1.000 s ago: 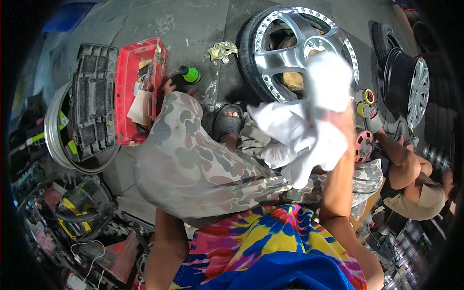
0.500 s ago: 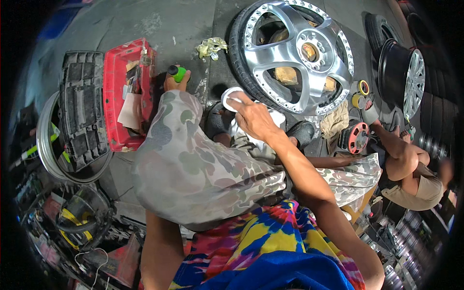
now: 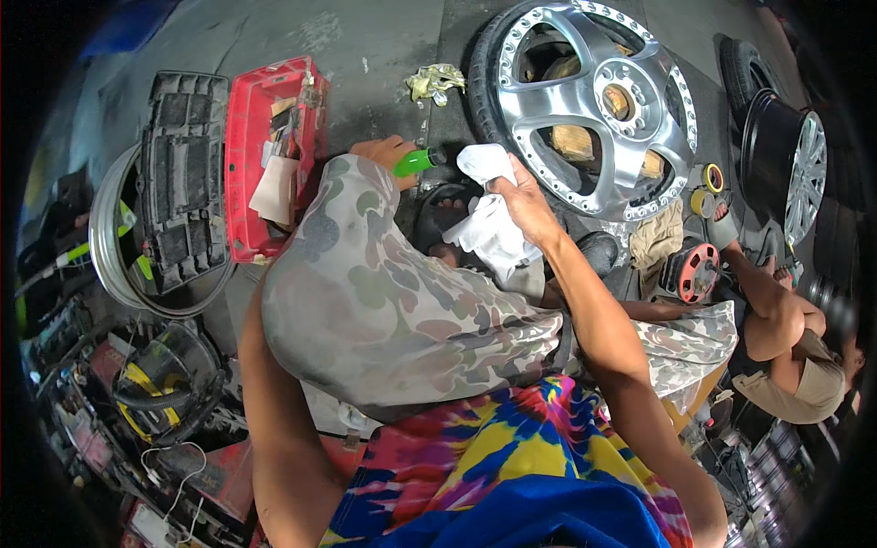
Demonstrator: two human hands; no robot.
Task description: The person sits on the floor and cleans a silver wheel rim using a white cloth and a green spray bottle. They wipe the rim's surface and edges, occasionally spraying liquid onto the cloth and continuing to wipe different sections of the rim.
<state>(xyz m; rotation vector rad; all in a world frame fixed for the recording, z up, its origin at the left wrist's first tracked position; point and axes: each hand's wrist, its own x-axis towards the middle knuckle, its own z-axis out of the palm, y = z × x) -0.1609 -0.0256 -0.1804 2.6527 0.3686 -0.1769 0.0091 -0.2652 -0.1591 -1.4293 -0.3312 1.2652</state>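
My left hand, just beyond my left knee, is wrapped round a green bottle with a black cap. The bottle lies tipped sideways, its cap end pointing right toward a white cloth. My right hand grips that cloth, which is bunched at the top and hangs down over my foot. A small gap separates bottle and cloth. Beyond my right hand lies a large polished silver wheel rim with a dark tyre edge.
To the left stand a red crate with papers and tools, and a black slotted panel on another rim. A crumpled yellowish cloth lies ahead. On the right are a beige rag, tape rolls and a seated person.
The bottle has turned from upright to tipped rightward. My right hand has raised and spread the white cloth, which was wrapped near its fingers. The whole view has shifted slightly.
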